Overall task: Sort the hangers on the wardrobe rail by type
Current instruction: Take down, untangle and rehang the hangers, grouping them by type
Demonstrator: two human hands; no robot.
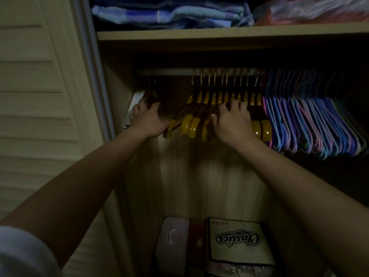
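A box (237,244) on the wardrobe floor, near the bottom of the view, carries the word "Classics" in a dark emblem, upside down from here; a line of small red marks along its far edge is too small to read. Just left of it stand a dark red packet (196,236) and a pale plastic case (171,236) with a curved mark on it.

On the shelf (199,34) above lie folded blue checked cloths (169,14), with a reddish bundle in clear plastic (311,11) to their right. A slatted door (36,96) fills the left side.

The rail (163,72) runs across under the shelf. In its middle hang yellow wooden hangers (219,100) with brass hooks, packed close; to their right, touching them, is a dense row of thin coloured hangers (311,120) in blue, purple and pink. At the far left end hang a few dark hangers (150,94), well apart from the yellow ones.

The left hand (148,119) is curled around the lower part of the dark hangers, fingers wrapped over them. The right hand (232,118) lies on the yellow wooden hangers with fingers spread over their shoulders; whether it grips any cannot be told in the dim light.
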